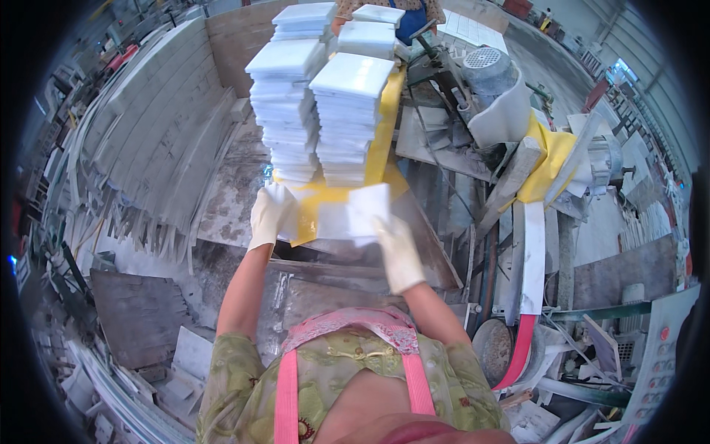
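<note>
We grip a white tile [360, 211] in both gloved hands, left hand [268, 213] and right hand [398, 251], fingers clamped on it, just below the tile stacks [318, 111] on yellow sheeting [384, 126]; a motor [488, 70] sits right of the stacks.

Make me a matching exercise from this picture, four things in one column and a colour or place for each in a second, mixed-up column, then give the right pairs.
Things:
1. left hand
2. right hand
3. stacks of white tiles
4. apron straps

Colour or place:
A. pink, over the person's green patterned top
B. on the yellow sheet, beyond both hands
C. white glove, gripping a white tile
D. white glove, at the near left edge of the yellow sheet

Pairs: 1-D, 2-C, 3-B, 4-A
</note>
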`<state>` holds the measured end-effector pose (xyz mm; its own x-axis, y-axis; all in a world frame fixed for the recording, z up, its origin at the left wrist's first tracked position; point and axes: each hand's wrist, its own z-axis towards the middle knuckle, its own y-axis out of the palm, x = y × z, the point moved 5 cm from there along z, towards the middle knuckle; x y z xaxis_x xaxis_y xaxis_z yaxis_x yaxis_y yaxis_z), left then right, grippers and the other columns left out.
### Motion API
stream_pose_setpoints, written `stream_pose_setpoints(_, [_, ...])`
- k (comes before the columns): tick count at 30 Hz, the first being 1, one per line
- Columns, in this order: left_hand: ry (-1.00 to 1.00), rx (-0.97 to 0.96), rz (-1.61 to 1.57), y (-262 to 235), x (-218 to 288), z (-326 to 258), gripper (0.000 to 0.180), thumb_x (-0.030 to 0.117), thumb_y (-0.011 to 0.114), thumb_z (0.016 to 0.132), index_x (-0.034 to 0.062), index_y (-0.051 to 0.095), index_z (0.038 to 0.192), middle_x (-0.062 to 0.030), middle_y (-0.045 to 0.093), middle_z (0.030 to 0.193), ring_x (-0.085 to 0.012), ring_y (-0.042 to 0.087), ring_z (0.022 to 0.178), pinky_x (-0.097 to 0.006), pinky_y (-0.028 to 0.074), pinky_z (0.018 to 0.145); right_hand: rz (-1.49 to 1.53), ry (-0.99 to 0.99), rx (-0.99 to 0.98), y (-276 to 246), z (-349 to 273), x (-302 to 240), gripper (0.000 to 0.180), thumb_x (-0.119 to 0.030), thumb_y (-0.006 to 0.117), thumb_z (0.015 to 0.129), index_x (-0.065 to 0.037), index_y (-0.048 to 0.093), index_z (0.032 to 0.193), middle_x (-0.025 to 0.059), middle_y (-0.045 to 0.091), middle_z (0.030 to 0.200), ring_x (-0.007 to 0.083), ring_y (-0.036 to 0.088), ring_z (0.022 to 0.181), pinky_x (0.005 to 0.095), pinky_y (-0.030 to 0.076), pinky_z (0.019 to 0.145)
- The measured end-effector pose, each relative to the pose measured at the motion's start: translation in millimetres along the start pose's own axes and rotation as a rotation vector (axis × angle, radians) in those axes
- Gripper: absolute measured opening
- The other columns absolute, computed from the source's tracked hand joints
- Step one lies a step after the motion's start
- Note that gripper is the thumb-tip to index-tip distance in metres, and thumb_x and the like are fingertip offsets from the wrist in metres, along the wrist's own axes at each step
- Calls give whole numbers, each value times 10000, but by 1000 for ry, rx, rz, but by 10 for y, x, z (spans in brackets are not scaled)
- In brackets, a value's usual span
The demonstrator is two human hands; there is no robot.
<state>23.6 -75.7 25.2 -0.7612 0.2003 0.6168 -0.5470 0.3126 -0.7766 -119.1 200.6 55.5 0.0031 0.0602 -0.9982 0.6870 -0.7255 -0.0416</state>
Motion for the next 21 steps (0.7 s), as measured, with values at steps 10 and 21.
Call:
stream_pose_setpoints(10, [52, -12, -63, 48, -95, -66, 747, 482, 776, 760, -29, 569, 1266, -288, 677, 1179, -428, 662, 1121, -472, 520, 950, -243, 3, -44, 1597, 787, 771, 491, -481, 565, 988, -14, 670, 1097, 253, 702, 973, 424, 680, 944, 488, 524, 818])
stream_pose_setpoints(21, [71, -162, -380, -138, 16, -243, 760, 499, 767, 821, -35, 547, 1314, -271, 644, 1247, -393, 643, 1149, -431, 514, 939, -199, 65, -332, 1642, 506, 441, 478, -400, 434, 1083, -9, 564, 1324, 210, 657, 1230, 328, 641, 1116, 396, 487, 970])
